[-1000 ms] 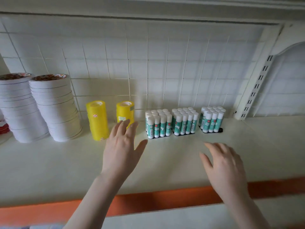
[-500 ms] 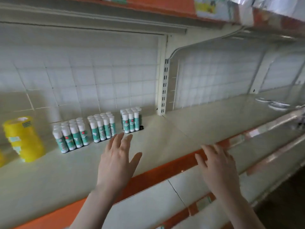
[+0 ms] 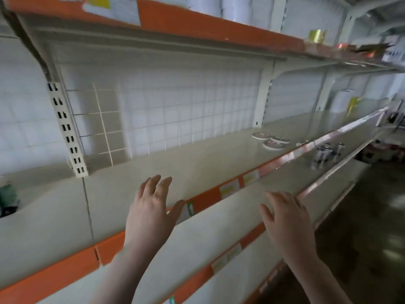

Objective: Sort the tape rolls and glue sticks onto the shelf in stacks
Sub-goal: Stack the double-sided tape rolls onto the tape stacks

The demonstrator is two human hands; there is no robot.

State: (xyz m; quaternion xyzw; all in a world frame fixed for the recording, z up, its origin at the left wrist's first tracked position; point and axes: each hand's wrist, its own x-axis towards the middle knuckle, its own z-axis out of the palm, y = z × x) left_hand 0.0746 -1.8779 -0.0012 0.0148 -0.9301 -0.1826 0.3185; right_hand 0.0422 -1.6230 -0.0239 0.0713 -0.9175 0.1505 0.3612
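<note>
My left hand hovers with fingers spread over the front of the cream shelf, holding nothing. My right hand is also spread and empty, above the lower shelf's edge. Several flat white tape rolls lie far to the right on the cream shelf. At the far left edge a blurred green-and-white bit of the glue sticks shows. The stacked rolls and yellow rolls are out of view.
An orange price rail runs along the shelf front. A slotted upright divides the bays. The upper shelf overhangs. Metallic cans stand on the lower shelf at right. Dark floor lies at the lower right.
The view has swung to the right: the tape stacks, yellow rolls and most glue sticks left the frame. Both hands stayed open and empty in front of me.
</note>
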